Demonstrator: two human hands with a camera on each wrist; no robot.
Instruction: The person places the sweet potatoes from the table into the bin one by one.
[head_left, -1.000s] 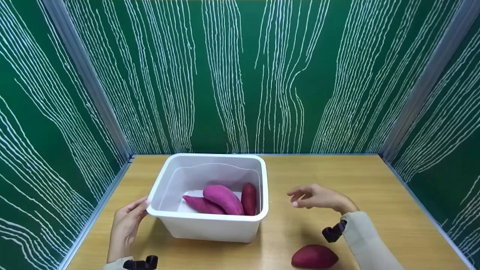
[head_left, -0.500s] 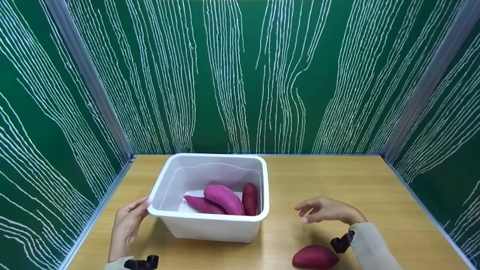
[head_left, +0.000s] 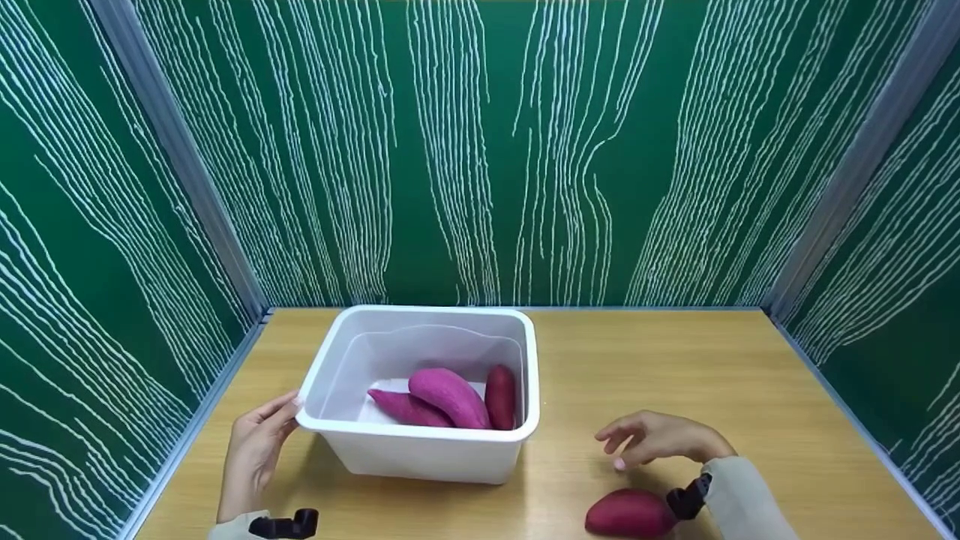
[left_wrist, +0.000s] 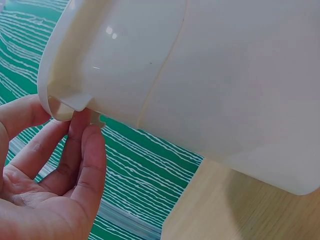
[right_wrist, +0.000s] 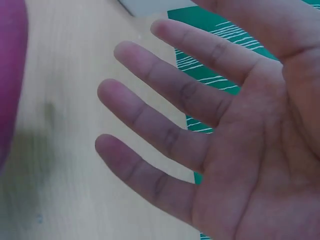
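A white plastic bin [head_left: 427,456] stands on the table, left of centre. Inside lie a bright purple sweet potato [head_left: 448,396], a darker purple one [head_left: 405,409] partly under it, and a dark red one [head_left: 500,397] along the right wall. My left hand [head_left: 251,457] pinches the bin's near-left rim; in the left wrist view the thumb is at the lip and fingers [left_wrist: 92,155] reach under it. My right hand [head_left: 667,437] hovers, fingers spread and holding nothing, just beyond a red sweet potato [head_left: 624,513] on the table. That sweet potato fills the left edge of the right wrist view.
The wooden table [head_left: 645,345] ends at a green back wall [head_left: 442,150] patterned with wavy white lines. Similar green panels rise on both sides, joined by grey metal corner posts [head_left: 847,165]. Each wrist carries a small black camera [head_left: 285,525].
My right hand has moved toward me and a little to the right, closer to the red sweet potato. The left hand keeps its hold on the rim, and the bin stays in place.
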